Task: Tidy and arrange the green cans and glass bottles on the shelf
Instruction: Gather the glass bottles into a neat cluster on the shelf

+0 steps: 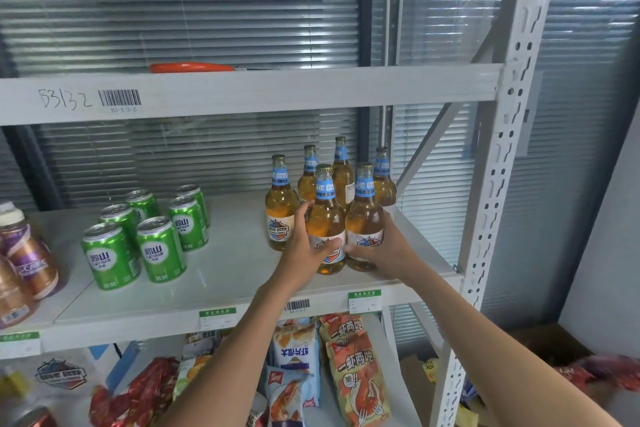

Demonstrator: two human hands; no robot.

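Observation:
Several glass beer bottles with blue neck labels stand clustered at the right of the middle shelf [225, 274]. My left hand [306, 246] wraps around the front-left bottle [325, 218]. My right hand [384, 250] grips the front-right bottle [364, 215], which stands touching the first. Another bottle [280, 208] stands just left of my left hand, and three more stand behind. Several green cans [161, 250] sit in two rough rows at the shelf's left-centre, apart from the bottles.
Brown and purple drink bottles [29, 260] crowd the shelf's far left. The grey upright post [498, 166] bounds the right end. An orange tool [190, 67] lies on the upper shelf. Snack bags [356, 367] fill the shelf below.

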